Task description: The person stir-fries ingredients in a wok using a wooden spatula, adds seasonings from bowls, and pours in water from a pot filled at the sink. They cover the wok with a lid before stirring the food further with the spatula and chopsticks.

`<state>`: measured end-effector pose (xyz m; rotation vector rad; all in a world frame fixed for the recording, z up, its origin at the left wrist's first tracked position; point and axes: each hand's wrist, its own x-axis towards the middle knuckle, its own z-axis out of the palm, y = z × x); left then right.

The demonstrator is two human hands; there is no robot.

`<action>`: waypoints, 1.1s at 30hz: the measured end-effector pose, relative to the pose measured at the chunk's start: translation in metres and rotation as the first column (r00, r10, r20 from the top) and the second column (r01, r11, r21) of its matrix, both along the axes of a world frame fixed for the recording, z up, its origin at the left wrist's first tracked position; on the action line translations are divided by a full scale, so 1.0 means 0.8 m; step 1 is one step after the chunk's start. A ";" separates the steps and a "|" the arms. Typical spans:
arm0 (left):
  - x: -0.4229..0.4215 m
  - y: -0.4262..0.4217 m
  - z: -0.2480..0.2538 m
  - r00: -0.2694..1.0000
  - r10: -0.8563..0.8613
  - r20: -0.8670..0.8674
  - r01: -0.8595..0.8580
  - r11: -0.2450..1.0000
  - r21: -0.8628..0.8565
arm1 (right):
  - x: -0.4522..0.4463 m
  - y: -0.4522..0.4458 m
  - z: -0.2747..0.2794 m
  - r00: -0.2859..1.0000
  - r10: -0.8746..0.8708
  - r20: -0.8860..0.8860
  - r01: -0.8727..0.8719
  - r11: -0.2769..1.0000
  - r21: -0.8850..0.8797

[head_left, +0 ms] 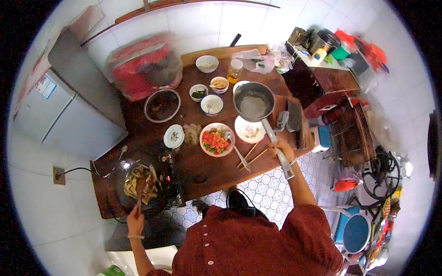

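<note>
My left hand (135, 221) is closed round the handle of a spatula (140, 197), whose far end is among sliced food (134, 178) in a dark wok (120, 188) on a cooktop. At the right of the table, my right hand (282, 151) is wrapped round the handle of a grey saucepan (253, 102). The pan hangs over the table edge side, just above a white plate (250, 130). A bowl of chopped red and green vegetables (215, 141) with a metal spoon (238, 152) stands left of the plate. Chopsticks (254, 158) lie near my right hand.
Small bowls (212, 105), an oil jar (235, 71) and a round basket (162, 106) stand farther back on the wooden table (189, 172). A fridge (69, 106) is at the left. Shelves (345, 133) and a blue bucket (356, 233) are at the right.
</note>
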<state>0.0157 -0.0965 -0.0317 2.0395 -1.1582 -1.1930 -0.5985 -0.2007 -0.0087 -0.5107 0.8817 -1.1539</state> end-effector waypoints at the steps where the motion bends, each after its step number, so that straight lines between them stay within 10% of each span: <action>1: -0.002 0.007 0.000 1.000 0.005 0.004 -0.005 1.000 -0.004 | -0.028 -0.015 -0.007 0.993 0.008 -0.118 -0.009 1.000 -0.011; 4: -0.002 0.027 -0.018 0.977 0.157 -0.148 -0.160 0.987 -0.009 | -0.096 -0.059 -0.022 0.989 0.024 0.144 -0.022 1.000 -0.021; 8: -0.004 0.047 -0.052 0.988 0.131 -0.086 -0.134 0.990 -0.032 | -0.172 -0.126 -0.044 0.989 -0.139 0.055 0.140 0.990 -0.013; 17: -0.063 0.048 -0.049 0.915 0.250 0.318 -0.205 0.964 -0.167 | -0.257 -0.235 -0.127 0.971 -0.072 0.228 0.079 0.997 -0.022; 18: -0.078 0.044 -0.036 0.935 0.326 0.141 -0.303 0.939 -0.166 | -0.255 -0.239 -0.128 0.943 -0.147 0.300 0.137 0.989 0.053; 19: -0.092 0.043 -0.024 0.911 0.411 -0.036 -0.411 0.898 -0.154 | -0.266 -0.245 -0.142 0.973 -0.079 0.218 0.068 0.996 0.054; 21: -0.119 0.032 0.016 0.868 0.218 0.446 -0.216 0.975 -0.056 | -0.253 -0.243 -0.167 0.808 -0.345 -0.478 0.253 0.935 -0.247; 22: -0.130 0.032 0.029 0.871 0.277 0.406 -0.288 0.957 -0.035 | -0.264 -0.253 -0.169 0.975 -0.200 -0.100 0.193 0.979 -0.072; 23: -0.114 0.044 0.016 0.816 0.190 0.546 -0.195 0.980 -0.048 | -0.272 -0.265 -0.166 0.965 -0.036 -0.260 0.018 0.997 -0.074; 25: -0.123 0.049 0.028 0.845 0.303 0.441 -0.344 0.939 0.014 | -0.226 -0.271 -0.144 0.888 -0.374 -0.267 0.387 0.922 -0.004; 26: -0.131 0.052 0.032 0.862 0.348 0.369 -0.348 0.935 -0.068 | -0.306 -0.302 -0.226 0.963 0.074 0.261 -0.055 0.995 -0.078; 27: -0.118 0.066 0.017 0.825 0.339 0.453 -0.351 0.934 -0.060 | -0.279 -0.299 -0.205 0.815 0.188 0.549 -0.136 0.982 -0.135; 29: -0.117 0.076 0.016 0.834 0.346 0.430 -0.357 0.932 -0.057 | -0.296 -0.313 -0.223 0.769 0.299 0.565 -0.301 0.949 -0.093; 33: -0.123 0.086 0.019 0.807 0.304 0.506 -0.342 0.940 -0.020 | -0.290 -0.315 -0.244 0.758 -0.068 0.649 0.042 0.998 0.054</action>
